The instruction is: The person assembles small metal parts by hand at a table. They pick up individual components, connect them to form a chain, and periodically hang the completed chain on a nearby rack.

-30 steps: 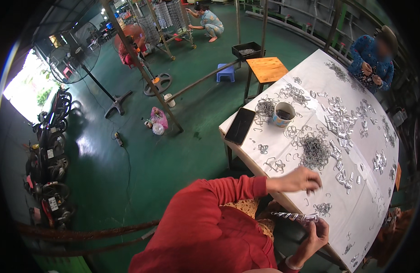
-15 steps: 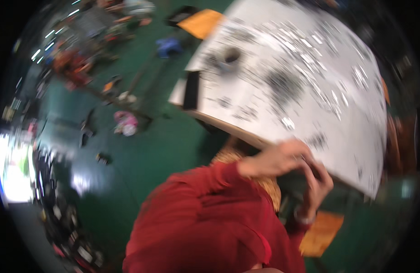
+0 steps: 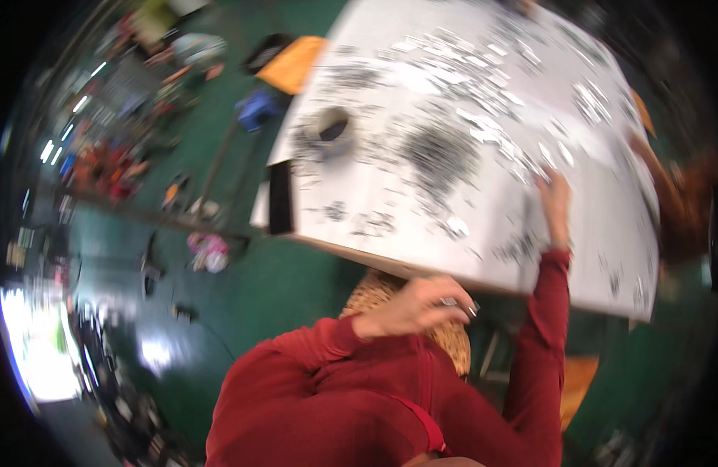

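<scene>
Top (image 3: 320,420): red, red all the way!
Lap cloth (image 3: 370,296): tan, dark flecks all over.
Tabletop (image 3: 592,272): white, and bright with it.
Small pieces (image 3: 483,128): silver, flashing away far across.
Wire pile (image 3: 440,159): dull grey, left of the silver.
Phone (image 3: 281,198): black, left.
Low stool (image 3: 256,110): blue, far left.
Bag (image 3: 211,251): pink and white, left.
Floor (image 3: 273,292): deep green.

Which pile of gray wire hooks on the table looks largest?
The dense gray heap just right of the round tub; it spreads wider and darker than the other hook piles.
</scene>
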